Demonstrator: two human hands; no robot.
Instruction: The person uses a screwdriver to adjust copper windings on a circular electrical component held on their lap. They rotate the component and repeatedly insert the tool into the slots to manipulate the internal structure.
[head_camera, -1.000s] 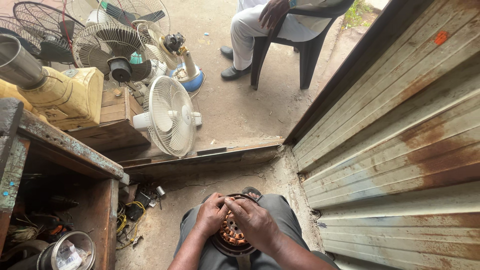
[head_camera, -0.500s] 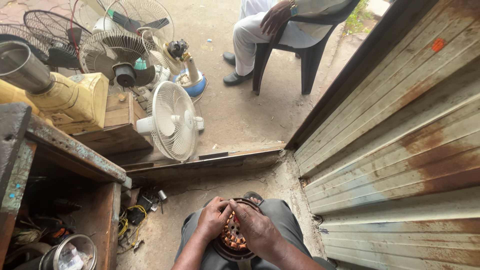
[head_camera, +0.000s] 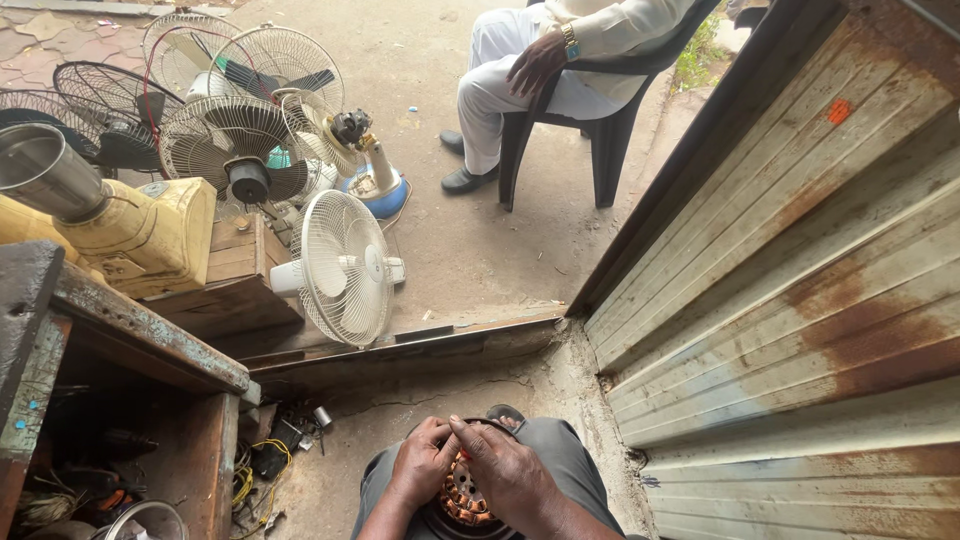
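While the round motor stator (head_camera: 462, 498) with its copper-coloured windings rests on the person's lap, low in the head view, both hands close over it: the left hand (head_camera: 420, 462) cups the rim on its side with fingers curled against the metal, and the right hand (head_camera: 505, 470) lies across the top, its fingers bunched together and pressing down among the windings. Whether anything thin is pinched between those right fingers cannot be told, since the hand hides the spot. The likeliest trouble is the stator tipping or sliding off the knees, as nothing but the two hands steadies it and the cracked concrete floor (head_camera: 400, 420) lies just below. The fine winding wire could also be nicked or snapped by a hard push. Loose parts and yellow wires (head_camera: 255, 470) lie on the floor beside the left knee, where a dropped small piece could get lost.
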